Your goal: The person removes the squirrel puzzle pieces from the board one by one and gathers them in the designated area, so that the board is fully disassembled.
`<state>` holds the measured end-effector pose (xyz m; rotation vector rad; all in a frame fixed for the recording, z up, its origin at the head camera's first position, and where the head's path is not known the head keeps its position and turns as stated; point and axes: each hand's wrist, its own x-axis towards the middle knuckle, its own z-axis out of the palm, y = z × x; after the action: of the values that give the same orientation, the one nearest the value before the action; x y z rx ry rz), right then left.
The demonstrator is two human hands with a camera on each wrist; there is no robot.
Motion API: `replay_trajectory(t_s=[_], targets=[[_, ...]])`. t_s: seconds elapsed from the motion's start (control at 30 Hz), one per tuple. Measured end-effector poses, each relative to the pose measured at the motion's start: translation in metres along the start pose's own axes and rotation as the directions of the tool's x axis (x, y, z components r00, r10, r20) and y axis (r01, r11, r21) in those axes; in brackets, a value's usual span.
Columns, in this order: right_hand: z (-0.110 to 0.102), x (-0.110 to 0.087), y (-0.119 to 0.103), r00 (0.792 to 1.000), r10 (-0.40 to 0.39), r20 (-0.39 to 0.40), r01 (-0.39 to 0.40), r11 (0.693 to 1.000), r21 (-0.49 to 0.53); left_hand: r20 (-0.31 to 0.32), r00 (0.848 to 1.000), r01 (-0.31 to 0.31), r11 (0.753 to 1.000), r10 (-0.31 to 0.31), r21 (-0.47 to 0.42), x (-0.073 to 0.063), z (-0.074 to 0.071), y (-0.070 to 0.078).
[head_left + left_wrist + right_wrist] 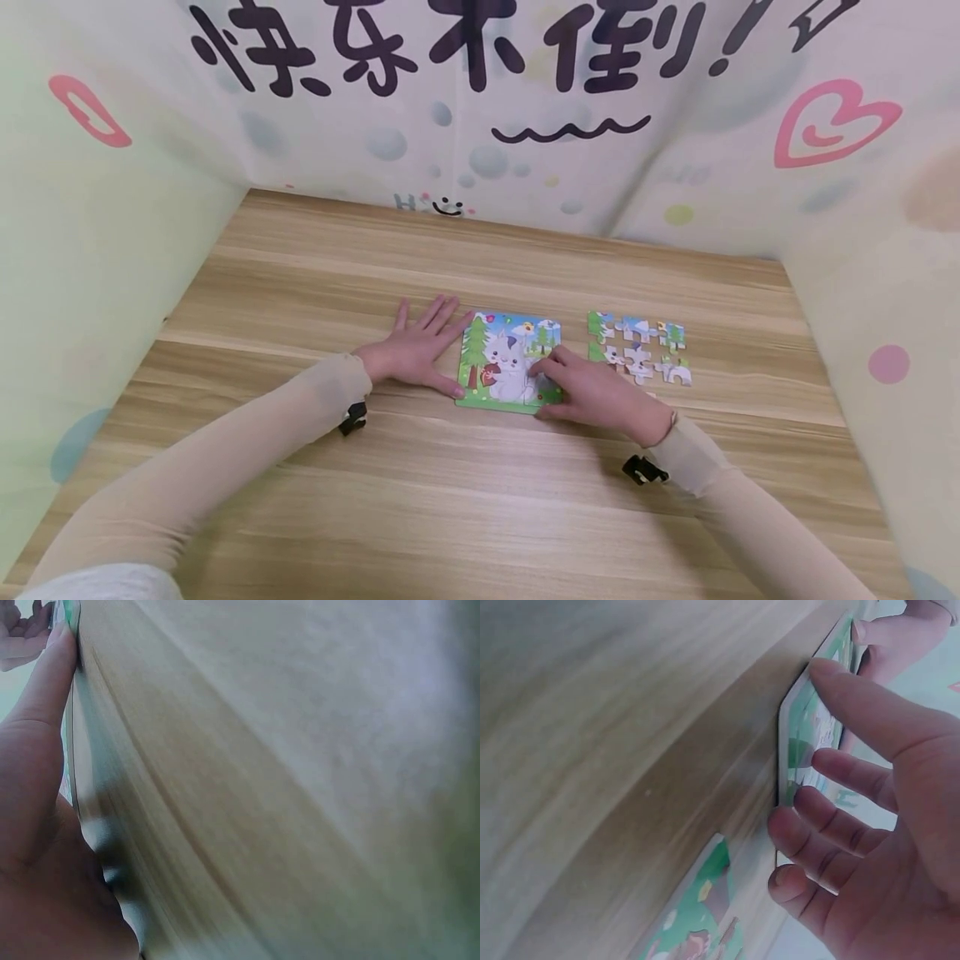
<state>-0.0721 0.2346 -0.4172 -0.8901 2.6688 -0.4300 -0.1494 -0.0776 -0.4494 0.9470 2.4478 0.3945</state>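
A square jigsaw board with a grey cartoon animal, trees and blue sky lies in front of both hands. Spread flat on the wood at its left is my left hand, its thumb touching the board's lower left corner. My right hand reaches over the lower right part, bent fingers resting on the picture. In the right wrist view, the thumb sits at the board's edge and the index fingertip touches the picture. Right of the board lie several interlocking puzzle pieces in loose rows.
The wood-grain table extends all around the board. Behind it stands a printed fabric wall with large black characters, and pale side walls close in at left and right. Small black devices sit at the wrists.
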Motion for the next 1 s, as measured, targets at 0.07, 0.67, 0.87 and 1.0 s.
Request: replay_trajectory(t_s=[0.07,0.67,0.87,1.0], targets=[[-0.001,0.000,-0.002,1.000,0.008,0.008,-0.008,1.000,0.000,-0.005,1.000,0.000,1.000,0.000,-0.004,0.001,0.003,-0.002],[-0.002,0.000,-0.010,0.997,0.066,0.034,-0.068,0.994,0.091,0.004,1.000,0.010,1.000,-0.010,0.015,-0.004,-0.007,0.006],[0.000,0.000,-0.008,0.997,0.062,0.054,-0.067,0.993,0.099,0.015,1.000,0.016,0.999,-0.017,0.037,-0.006,-0.004,0.006],[-0.002,0.003,-0.005,0.995,0.053,0.082,-0.061,0.994,0.091,0.000,1.000,0.013,1.000,-0.013,0.025,-0.001,0.002,0.000]])
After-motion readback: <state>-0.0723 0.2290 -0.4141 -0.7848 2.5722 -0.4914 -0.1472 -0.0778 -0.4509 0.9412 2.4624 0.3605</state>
